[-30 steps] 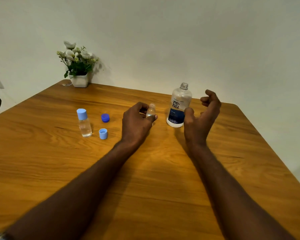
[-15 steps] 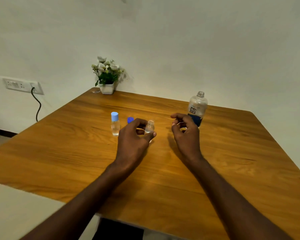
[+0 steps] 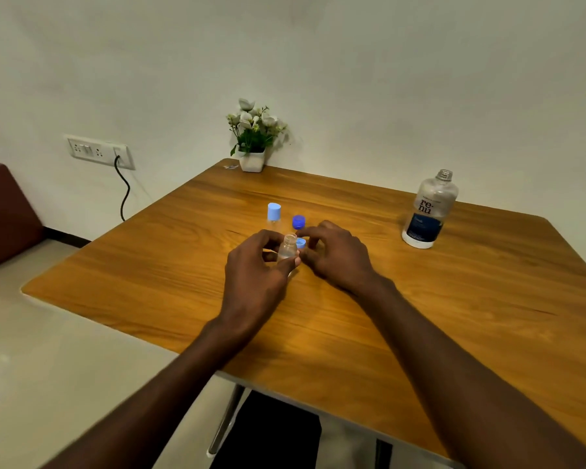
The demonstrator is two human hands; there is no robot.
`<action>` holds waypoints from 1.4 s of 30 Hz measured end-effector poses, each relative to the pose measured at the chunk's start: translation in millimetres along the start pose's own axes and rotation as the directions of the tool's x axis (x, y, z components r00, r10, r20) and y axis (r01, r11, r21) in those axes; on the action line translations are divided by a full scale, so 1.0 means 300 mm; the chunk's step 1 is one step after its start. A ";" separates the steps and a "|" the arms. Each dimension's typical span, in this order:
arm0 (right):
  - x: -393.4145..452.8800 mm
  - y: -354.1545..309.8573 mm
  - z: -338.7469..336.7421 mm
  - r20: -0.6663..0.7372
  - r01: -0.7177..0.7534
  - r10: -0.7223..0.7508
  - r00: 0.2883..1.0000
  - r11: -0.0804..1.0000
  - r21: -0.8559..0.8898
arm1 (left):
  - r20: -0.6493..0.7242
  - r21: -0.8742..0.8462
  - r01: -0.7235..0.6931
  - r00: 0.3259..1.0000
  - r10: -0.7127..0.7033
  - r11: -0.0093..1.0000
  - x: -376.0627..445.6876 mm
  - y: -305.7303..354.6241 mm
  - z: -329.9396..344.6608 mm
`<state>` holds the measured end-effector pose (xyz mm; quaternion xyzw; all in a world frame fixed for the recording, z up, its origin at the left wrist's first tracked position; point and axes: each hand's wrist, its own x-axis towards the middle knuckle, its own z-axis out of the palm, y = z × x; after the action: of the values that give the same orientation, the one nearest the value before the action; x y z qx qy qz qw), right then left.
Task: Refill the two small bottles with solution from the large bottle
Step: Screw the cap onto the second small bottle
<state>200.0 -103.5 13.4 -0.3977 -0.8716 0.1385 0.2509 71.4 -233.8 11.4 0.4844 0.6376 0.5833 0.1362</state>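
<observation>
My left hand [image 3: 256, 269] holds a small clear bottle [image 3: 287, 248] upright, its mouth uncapped, with some liquid low inside. My right hand [image 3: 337, 258] is just right of it, thumb and index finger pinched around a light blue cap [image 3: 301, 244] at table level. Behind them stands a second small bottle [image 3: 273, 216] with a light blue cap on, and a dark blue cap [image 3: 298, 222] lies beside it. The large clear bottle [image 3: 428, 211] with a dark label stands uncapped at the far right, away from both hands.
A wooden table [image 3: 420, 316] carries everything; its left edge drops to a pale floor. A white pot of flowers [image 3: 252, 143] sits at the far corner. A wall socket [image 3: 97, 151] with a black cable and a brown piece of furniture [image 3: 0, 214] are at the left.
My right hand moved left, from beside the large bottle to the light blue cap next to the small bottle. The left hand kept its hold. The view pulled back and turned left.
</observation>
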 end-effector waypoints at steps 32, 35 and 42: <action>0.009 0.239 -0.182 -0.360 0.054 0.378 0.853 0.622 0.781 | 0.219 -0.115 0.018 0.976 0.007 0.993 0.275 0.028 0.492; 0.010 0.240 -0.184 -0.365 0.041 0.366 0.856 0.656 0.754 | 0.237 -0.108 0.009 0.971 0.017 0.994 0.274 0.027 0.497; 0.008 0.248 -0.176 -0.312 -0.012 0.332 0.890 0.702 0.712 | 0.253 -0.113 0.027 0.968 0.003 0.993 0.281 0.019 0.502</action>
<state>274.1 -51.5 25.5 -0.3761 -0.6388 0.3892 0.5468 143.7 -77.1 6.8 0.5422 0.5830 0.5522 0.2476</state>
